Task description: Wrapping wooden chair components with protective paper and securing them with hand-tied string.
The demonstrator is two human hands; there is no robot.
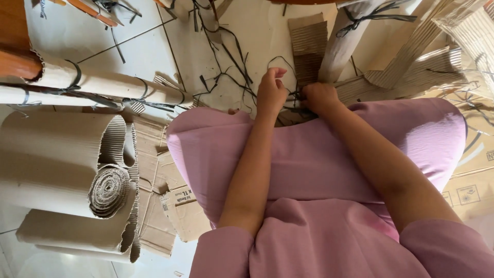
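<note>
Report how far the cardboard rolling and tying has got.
Done: two tied rolls lie at the left, bound with dark strips. In hand: the left hand and right hand work a dark strip at the foot of an upright roll. Left: a loose corrugated roll unbound, and spare strips on the floor.

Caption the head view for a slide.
Both hands, left hand and right hand, work thin black strips beside a rolled corrugated cardboard tube.

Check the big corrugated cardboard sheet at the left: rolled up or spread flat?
Rolled. The corrugated cardboard sheet curls into a tight spiral at its end, lying on the floor.
</note>
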